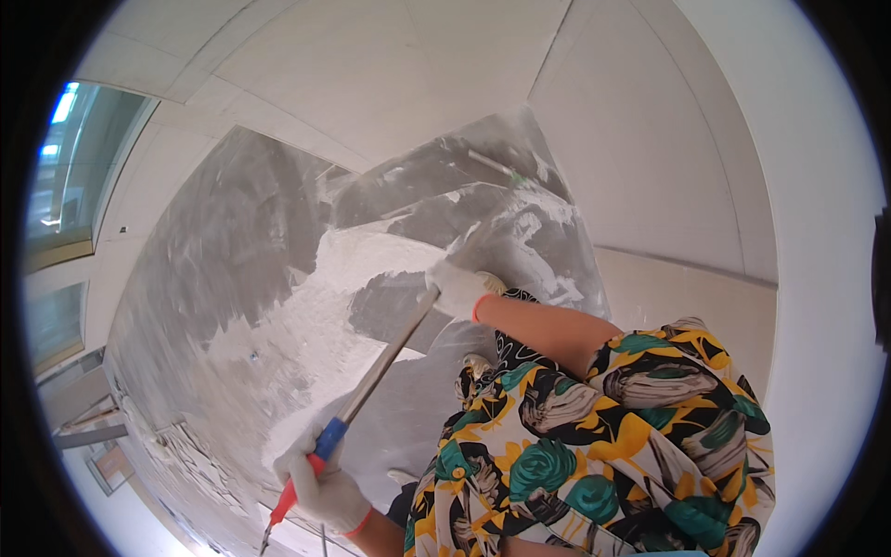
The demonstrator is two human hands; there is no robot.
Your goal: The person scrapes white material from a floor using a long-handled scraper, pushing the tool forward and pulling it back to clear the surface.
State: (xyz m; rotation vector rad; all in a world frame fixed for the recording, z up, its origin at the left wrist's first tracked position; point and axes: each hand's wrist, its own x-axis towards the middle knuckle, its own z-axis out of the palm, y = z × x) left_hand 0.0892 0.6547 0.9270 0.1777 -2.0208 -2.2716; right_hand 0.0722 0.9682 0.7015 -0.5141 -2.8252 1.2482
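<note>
My left hand (320, 480), in a whitish glove with an orange cuff, is closed around the blue and red grip of a long metal pole (383, 365) at the lower left. Farther up the same pole, my right hand (459, 289), gloved alike, grips its shaft. The pole slants up and right across the grey floor (397, 299). Beyond my right hand it is blurred. A pale narrow bar (491, 164) with a green part lies near its far end; whether they are joined is hard to tell.
Whitish powder or residue (278, 362) covers part of the floor. Pale panelled walls (654, 139) meet it at the top and right. Windows (90, 167) are on the left. Cracked, flaky material (191, 452) lies at lower left, near a framed object (111, 468).
</note>
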